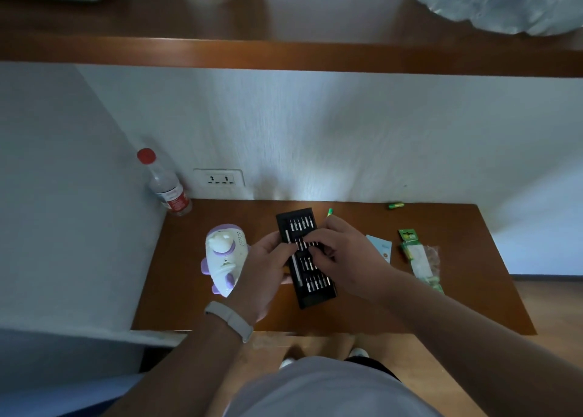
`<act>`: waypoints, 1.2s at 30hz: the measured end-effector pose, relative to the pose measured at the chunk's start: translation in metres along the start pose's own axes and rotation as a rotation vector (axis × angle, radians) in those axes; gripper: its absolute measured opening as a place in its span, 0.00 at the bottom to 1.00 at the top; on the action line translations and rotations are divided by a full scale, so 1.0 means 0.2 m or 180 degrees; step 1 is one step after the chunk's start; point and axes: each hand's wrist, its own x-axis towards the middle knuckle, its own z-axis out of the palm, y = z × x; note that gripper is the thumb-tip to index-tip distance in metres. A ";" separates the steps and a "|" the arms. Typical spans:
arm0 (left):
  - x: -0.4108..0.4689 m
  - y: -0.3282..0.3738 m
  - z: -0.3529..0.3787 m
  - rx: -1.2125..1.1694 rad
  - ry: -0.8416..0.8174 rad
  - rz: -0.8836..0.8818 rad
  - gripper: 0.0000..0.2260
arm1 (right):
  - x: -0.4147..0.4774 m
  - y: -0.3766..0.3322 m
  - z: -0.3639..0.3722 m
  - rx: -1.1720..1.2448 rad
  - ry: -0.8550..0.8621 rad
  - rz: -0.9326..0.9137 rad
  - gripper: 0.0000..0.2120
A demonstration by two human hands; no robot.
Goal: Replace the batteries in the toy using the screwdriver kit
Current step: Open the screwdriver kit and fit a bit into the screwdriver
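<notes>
Gripping screwdriver kit (pixel 314 295) by left edge, left hand (pixel 265 274); right hand (pixel 344 252) pinching middle bits (pixel 303 244); toy (pixel 222 259) just beside

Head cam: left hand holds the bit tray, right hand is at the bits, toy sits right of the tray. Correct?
Not quite. The head view shows the toy left of the bit tray, not right of it. The rest stands: the left hand holds the tray and the right hand is at the bits.
</notes>
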 end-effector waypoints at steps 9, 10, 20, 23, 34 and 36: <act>-0.02 -0.07 -0.03 0.0152 -0.0053 -0.0104 0.10 | 0.00 0.02 -0.02 -0.0157 -0.0429 -0.0231 0.07; -0.01 -0.07 -0.02 0.0164 -0.0078 -0.0118 0.10 | 0.01 0.02 -0.03 -0.0203 -0.0475 -0.0288 0.06; 0.02 -0.09 -0.02 0.0161 -0.0278 -0.0197 0.10 | 0.04 0.04 -0.09 -0.0544 -0.0785 -0.0602 0.07; 0.02 -0.10 -0.01 0.0132 -0.0325 -0.0237 0.10 | 0.05 0.05 -0.11 -0.0708 -0.0894 -0.0689 0.09; 0.05 -0.12 0.04 0.0197 -0.0520 -0.0299 0.10 | -0.01 0.06 -0.15 -0.1644 -0.0965 -0.1552 0.07; 0.05 -0.12 0.05 0.0198 -0.0556 -0.0299 0.10 | -0.02 0.08 -0.14 -0.1598 -0.0867 -0.1590 0.06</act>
